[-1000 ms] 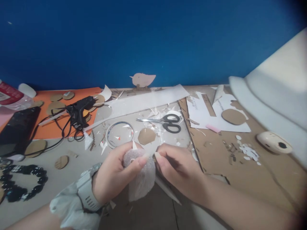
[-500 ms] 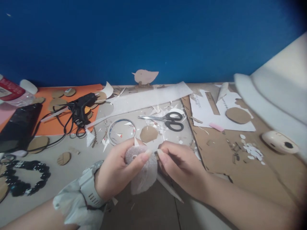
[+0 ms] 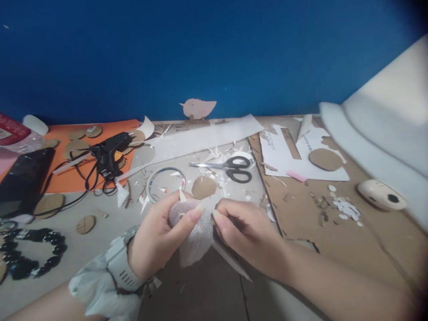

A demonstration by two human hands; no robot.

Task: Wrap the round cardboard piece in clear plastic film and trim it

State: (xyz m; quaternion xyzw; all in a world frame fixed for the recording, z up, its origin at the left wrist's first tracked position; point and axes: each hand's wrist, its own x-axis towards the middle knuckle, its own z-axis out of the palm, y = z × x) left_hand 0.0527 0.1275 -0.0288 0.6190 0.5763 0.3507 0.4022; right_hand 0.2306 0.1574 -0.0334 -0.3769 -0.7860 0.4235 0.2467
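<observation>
My left hand (image 3: 163, 236) is wrapped round a rounded pale piece (image 3: 192, 232) with a sparkly, translucent covering, a small white point at its top and a small round spot on its side. The thumb presses on its face. Beside it, my right hand (image 3: 247, 232) pinches with thumb and forefinger at the piece's right edge; what lies between the fingertips is too small to make out. A white pointed strip (image 3: 230, 261) sticks out below my right hand. Just beyond the hands lie a cardboard polygon (image 3: 203, 187), a roll of tape (image 3: 166, 183) and black-handled scissors (image 3: 230, 168).
A black glue gun (image 3: 110, 154) rests on orange paper (image 3: 127, 176) at left, near a phone (image 3: 25, 178), a bottle (image 3: 16, 133) and a beaded bracelet (image 3: 31, 254). A pink bird cutout (image 3: 199, 108) stands at the back. White paper (image 3: 274, 162) and a cream device (image 3: 381, 195) are right.
The whole view has shifted slightly, so table objects appear a little further left. Both hands keep their hold around the pale piece, with little other movement.
</observation>
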